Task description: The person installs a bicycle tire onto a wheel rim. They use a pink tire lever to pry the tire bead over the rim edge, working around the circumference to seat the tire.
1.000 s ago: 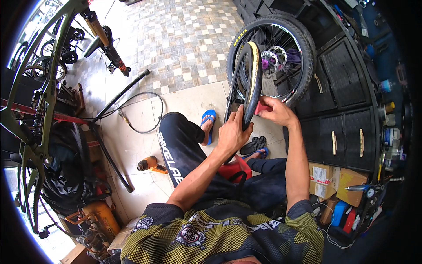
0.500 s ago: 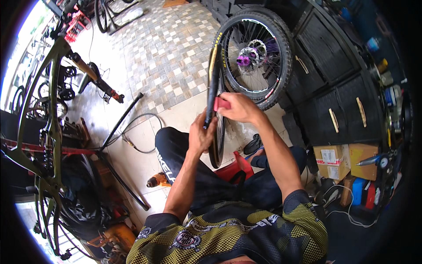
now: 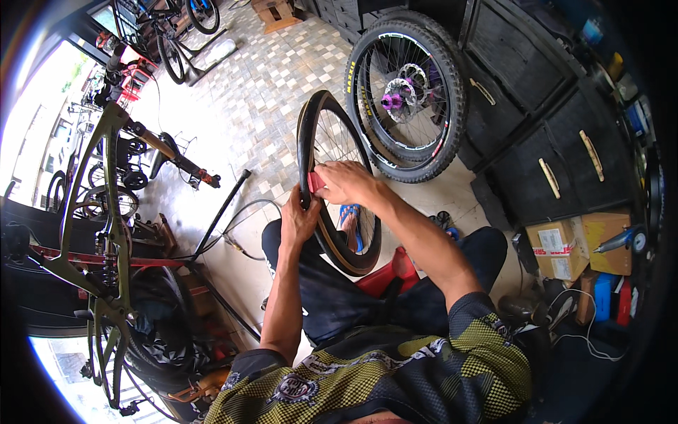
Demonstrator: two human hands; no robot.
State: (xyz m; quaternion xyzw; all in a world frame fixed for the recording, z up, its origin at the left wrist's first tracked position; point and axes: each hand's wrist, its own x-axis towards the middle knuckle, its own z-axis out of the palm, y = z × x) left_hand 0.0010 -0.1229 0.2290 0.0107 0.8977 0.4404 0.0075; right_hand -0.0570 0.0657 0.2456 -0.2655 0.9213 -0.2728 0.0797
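Between my knees stands a narrow bicycle wheel [image 3: 306, 138] with a black, tan-edged tire, tilted so that its spokes show. My left hand [image 3: 299, 219] is closed round the tire on its near left side. Just above it, my right hand [image 3: 345, 184] grips a small red pad [image 3: 315, 181] and presses it to the wheel's left side. What the pad is made of I cannot tell. The fingertips of my right hand are partly hidden behind the pad and the rim.
Two knobby-tired wheels [image 3: 458, 120] lean by black cabinets [image 3: 512, 166] on the right. At left hangs a green bike frame [image 3: 74, 187]. A black hose or tube [image 3: 232, 201] is on the floor. Cardboard boxes [image 3: 556, 247] stand at right; something red [image 3: 395, 275] lies between my legs.
The wheel has turned from nearly edge-on to showing its spoked side. Both hands, still on it, appear farther left, and the whole view has shifted a little.
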